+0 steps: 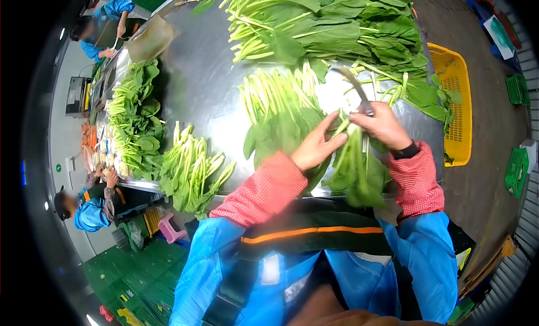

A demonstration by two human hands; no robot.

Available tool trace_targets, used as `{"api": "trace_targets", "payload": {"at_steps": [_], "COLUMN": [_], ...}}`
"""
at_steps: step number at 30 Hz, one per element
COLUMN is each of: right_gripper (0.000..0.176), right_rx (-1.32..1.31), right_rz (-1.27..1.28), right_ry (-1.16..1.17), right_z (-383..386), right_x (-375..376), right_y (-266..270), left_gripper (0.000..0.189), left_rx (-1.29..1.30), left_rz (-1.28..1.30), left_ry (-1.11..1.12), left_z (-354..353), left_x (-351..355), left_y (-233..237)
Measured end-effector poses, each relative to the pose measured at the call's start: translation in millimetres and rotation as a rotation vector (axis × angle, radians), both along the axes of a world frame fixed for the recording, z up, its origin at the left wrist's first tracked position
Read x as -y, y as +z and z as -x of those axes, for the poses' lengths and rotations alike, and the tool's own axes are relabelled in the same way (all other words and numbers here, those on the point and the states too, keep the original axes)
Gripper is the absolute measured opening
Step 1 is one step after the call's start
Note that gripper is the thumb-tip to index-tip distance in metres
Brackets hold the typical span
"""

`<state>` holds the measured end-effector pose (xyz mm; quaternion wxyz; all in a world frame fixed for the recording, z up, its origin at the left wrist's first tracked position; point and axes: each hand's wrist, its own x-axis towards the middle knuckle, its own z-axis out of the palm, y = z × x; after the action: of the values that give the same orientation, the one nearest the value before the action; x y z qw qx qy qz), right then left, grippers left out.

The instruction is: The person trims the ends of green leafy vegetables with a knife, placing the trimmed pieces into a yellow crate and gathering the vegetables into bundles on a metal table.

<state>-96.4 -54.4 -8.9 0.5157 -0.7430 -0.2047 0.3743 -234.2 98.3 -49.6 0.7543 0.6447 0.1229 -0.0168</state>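
My right hand (384, 125) is closed around a knife (355, 83), whose blade points up and away from me. My left hand (317, 147) grips the stalk end of a leafy green (358, 169); its leaves hang toward me over the table's near edge, slightly blurred. The two hands are close together at the stalks. Left of them, a row of trimmed greens (275, 99) lies with pale stems pointing away from me. A large pile of greens (331, 23) spreads across the far side of the metal table (196, 79).
More greens (193, 166) lie along the table's left edge. A yellow basket (457, 107) stands off the right edge. Two co-workers in blue, one at far left (92, 214) and one at upper left (115, 9), stand at the table. Green crates (135, 281) lie lower left.
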Motion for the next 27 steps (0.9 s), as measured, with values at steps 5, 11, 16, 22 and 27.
{"api": "trace_targets", "payload": {"at_steps": [5, 11, 16, 22, 27], "right_gripper": [0.027, 0.037, 0.023, 0.029, 0.025], "right_rx": [0.205, 0.785, 0.517, 0.528, 0.420], "right_rz": [-0.222, 0.209, 0.014, -0.107, -0.088], "right_ry": [-0.184, 0.002, -0.157, -0.191, -0.176], "right_z": [10, 18, 22, 38, 31], "right_x": [-72, -127, -110, -62, -26], "right_y": [-24, -105, -81, -32, -17], "left_gripper": [0.024, 0.016, 0.025, 0.044, 0.028], "left_rx": [-0.146, -0.235, -0.325, -0.134, -0.107], "left_rz": [0.386, 0.167, 0.077, -0.066, 0.044], "left_ry": [0.215, 0.448, 0.575, 0.338, 0.175], "left_z": [-2, 12, 1, -35, -50], "left_x": [-21, -67, -81, -75, -48], "left_y": [2, 6, 17, 0, 45]}}
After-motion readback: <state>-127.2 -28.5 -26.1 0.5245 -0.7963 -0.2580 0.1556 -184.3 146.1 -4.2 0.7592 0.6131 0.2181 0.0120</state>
